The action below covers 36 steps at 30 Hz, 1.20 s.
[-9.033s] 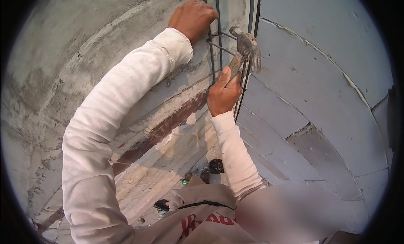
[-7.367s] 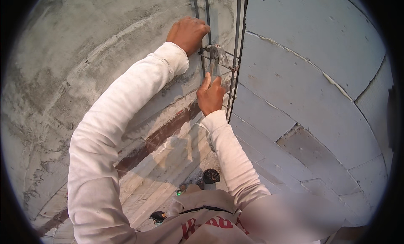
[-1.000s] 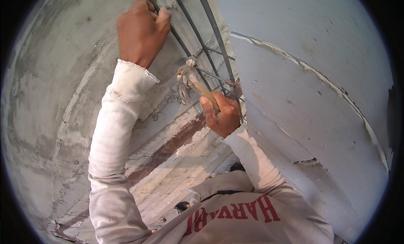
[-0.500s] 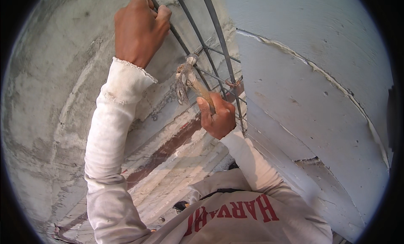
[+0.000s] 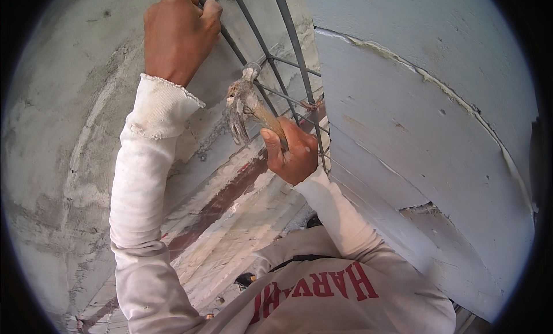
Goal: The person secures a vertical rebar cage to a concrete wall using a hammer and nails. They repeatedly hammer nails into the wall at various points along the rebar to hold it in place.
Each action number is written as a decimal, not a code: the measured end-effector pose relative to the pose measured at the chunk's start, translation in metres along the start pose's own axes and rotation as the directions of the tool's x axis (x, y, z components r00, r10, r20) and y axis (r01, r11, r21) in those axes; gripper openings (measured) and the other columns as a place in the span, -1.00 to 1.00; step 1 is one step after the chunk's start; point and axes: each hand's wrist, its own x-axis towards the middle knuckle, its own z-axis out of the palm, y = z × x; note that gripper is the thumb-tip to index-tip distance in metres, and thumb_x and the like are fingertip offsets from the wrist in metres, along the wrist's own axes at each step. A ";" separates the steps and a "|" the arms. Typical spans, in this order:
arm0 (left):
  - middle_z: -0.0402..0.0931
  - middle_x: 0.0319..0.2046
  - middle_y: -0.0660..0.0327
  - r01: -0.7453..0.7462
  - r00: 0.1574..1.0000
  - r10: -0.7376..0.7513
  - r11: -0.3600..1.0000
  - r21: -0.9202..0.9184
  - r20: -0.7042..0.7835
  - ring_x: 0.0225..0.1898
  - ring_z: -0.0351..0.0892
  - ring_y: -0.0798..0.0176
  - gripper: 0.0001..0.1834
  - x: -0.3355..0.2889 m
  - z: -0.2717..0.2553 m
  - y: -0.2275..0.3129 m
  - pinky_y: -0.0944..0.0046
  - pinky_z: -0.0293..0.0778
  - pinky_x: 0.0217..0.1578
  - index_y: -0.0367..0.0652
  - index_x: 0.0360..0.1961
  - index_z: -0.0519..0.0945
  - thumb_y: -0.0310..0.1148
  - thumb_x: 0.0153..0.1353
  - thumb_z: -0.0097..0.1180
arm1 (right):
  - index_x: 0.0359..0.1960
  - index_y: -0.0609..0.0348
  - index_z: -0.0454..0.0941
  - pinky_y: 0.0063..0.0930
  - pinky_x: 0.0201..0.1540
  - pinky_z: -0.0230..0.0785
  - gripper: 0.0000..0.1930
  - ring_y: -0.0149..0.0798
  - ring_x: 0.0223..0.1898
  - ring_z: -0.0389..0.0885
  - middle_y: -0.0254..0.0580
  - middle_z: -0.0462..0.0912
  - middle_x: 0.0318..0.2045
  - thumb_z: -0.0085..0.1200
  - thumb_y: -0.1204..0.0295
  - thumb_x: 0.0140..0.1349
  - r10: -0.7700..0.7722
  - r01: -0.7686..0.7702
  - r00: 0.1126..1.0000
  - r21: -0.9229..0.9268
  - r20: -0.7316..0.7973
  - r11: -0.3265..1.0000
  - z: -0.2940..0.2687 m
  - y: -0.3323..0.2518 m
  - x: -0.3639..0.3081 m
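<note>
My left hand [image 5: 180,37] is closed around the leftmost rebar rod at the upper edge; the fingertips are partly hidden behind the knuckles. In my right hand [image 5: 294,152] is a claw hammer [image 5: 245,101], gripped by its short wooden handle. Its rusty, mortar-smeared head points up and left, the striking face lying close to or against the rebar rod my left hand holds. The rebar cage [image 5: 268,52] has long dark rods crossed by thinner ties. It runs from the top edge down past my right wrist.
A rough grey concrete surface [image 5: 63,132] fills the left side. Pale smooth panels [image 5: 403,132] with a ragged, mortar-lined seam stand close on the right. Below the cage, a reddish-brown strip [image 5: 213,210] crosses diagonally beside dusty boards [image 5: 236,230].
The whole view has shifted slightly, so hands, cage and panels appear a little further left and up. Both hands keep their grips, with the hammer head still beside the rod.
</note>
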 end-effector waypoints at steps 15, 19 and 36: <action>0.72 -0.56 0.12 0.018 1.000 -0.017 0.999 -0.050 0.024 -0.49 0.80 0.24 -0.72 -0.001 -0.001 0.000 0.30 0.63 -0.34 -0.30 -0.30 0.56 -0.25 0.31 0.28 | -0.23 0.33 0.60 -0.25 -0.61 0.43 -0.69 -0.02 -0.67 0.63 -0.01 0.60 -0.65 0.24 0.24 0.43 -0.027 0.028 1.000 0.052 -0.013 0.998 0.000 -0.007 -0.002; 0.72 -0.56 0.12 0.081 0.996 -0.076 0.991 -0.109 0.055 -0.49 0.80 0.24 -0.73 0.000 -0.003 0.007 0.31 0.63 -0.35 -0.29 -0.30 0.56 -0.27 0.30 0.28 | -0.24 0.32 0.59 -0.22 -0.61 0.41 -0.69 -0.01 -0.66 0.63 0.00 0.59 -0.65 0.23 0.25 0.45 0.130 -0.132 0.991 0.033 0.043 0.991 0.004 0.003 -0.005; 0.64 -0.69 0.07 0.022 1.000 -0.022 0.991 -0.129 0.001 -0.50 0.76 0.00 -0.82 0.001 -0.001 0.000 0.14 0.64 -0.28 -0.29 -0.40 0.50 -0.40 0.25 0.18 | -0.28 0.28 0.54 -0.17 -0.60 0.42 -0.69 0.04 -0.65 0.65 0.03 0.60 -0.63 0.24 0.24 0.44 0.224 -0.222 0.964 -0.028 0.146 0.975 0.001 -0.002 -0.001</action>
